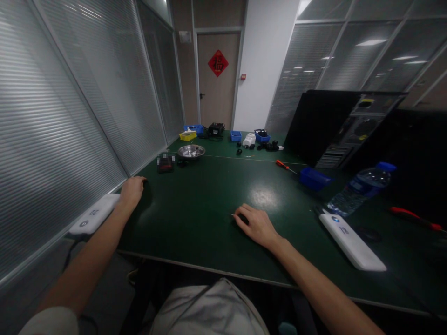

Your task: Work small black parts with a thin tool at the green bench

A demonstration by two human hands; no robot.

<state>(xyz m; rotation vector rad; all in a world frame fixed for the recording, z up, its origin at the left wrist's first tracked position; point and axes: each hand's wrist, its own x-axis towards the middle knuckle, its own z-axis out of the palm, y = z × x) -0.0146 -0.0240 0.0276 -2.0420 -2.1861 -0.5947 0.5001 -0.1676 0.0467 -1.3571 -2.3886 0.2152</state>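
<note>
Pale clothing [206,311] nearest, a sliver [232,214] juts from the right grip [256,225].

The left hand [132,190] is at the left edge of the desk [195,218]; the right hand [256,225], a thin piece [232,214] at its fingertips, is nearer the middle. Behind them, a bowl [202,151] sits left and a screwdriver [283,165] lies right, beside a tray [315,179]. A bottle [361,188] stands right of the tray.

green tabletop [195,209], orange screwdriver handle [282,164], blue bottle cap [387,167], grey striped blinds [35,116]
</note>
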